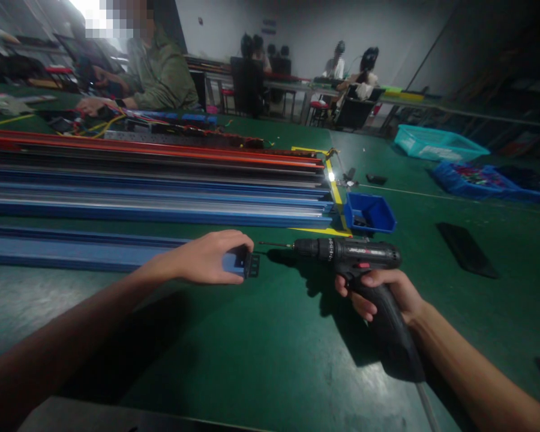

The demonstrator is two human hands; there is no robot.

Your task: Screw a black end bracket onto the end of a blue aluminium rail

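Right hand [384, 295] clenches the drill [357, 255], its bit [274, 245] pointing at the blue rail [81, 252] whose end the left hand [207, 259] grasps; a slip could jab those fingers.

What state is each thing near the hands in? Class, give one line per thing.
Blue rail, lying flat on the green table.
Cordless drill, held level, bit pointing at the rail's end.
Left hand, closed over the rail's end.
Right hand, gripping the drill's handle.
Blue bin, upright, open-topped.
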